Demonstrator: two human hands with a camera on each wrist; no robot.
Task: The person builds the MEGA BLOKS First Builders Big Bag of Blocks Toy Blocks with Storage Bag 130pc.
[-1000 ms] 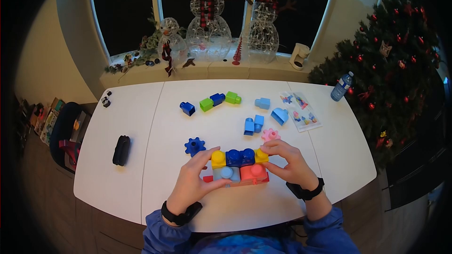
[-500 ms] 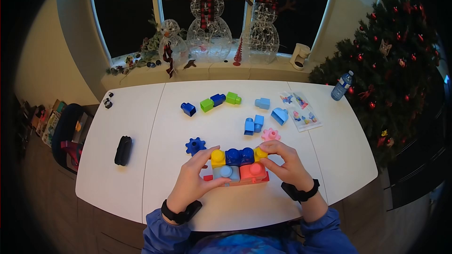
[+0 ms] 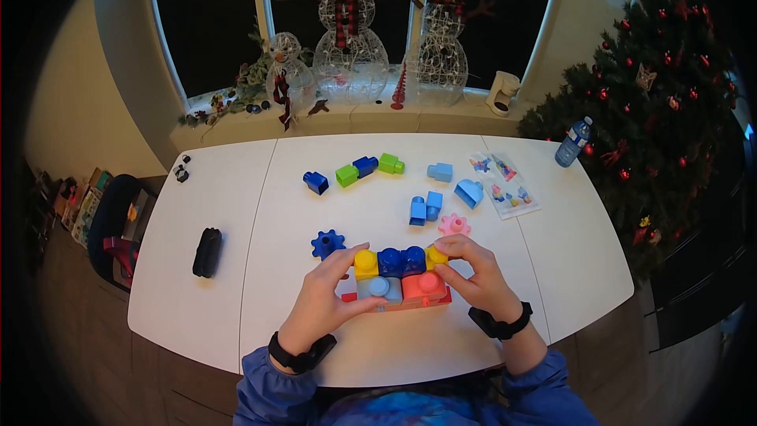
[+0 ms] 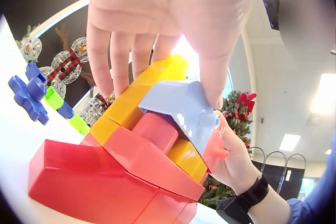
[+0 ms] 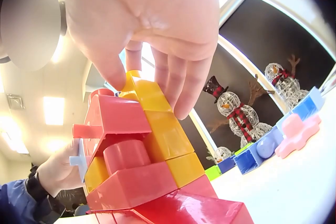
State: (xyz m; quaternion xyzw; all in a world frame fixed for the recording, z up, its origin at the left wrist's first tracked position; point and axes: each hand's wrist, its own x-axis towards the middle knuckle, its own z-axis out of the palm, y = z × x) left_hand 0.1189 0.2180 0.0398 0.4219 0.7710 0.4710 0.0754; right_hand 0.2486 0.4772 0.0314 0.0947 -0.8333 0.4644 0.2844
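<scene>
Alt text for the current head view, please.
A left hand and right hand grip opposite ends of a multicoloured block build at a white table. Beyond lie loose blocks and a printed sheet; wire snowmen stand behind.

From my remote feed I look into an indoor room dressed for Christmas, more a shared common or activity room than a lab or workshop, though I can't rule out a home. Wire snowmen [image 3: 351,75] line the sill of a wide window [image 3: 206,20], and a Christmas tree [image 3: 631,110] with red ornaments stands beside the white desk [image 3: 181,292]. On that lie colourful toy blocks [image 3: 365,166]. My wrist views show a pale ceiling [image 4: 278,77] with bright rectangular light panels [image 5: 54,112], rather like an office or public building.
</scene>
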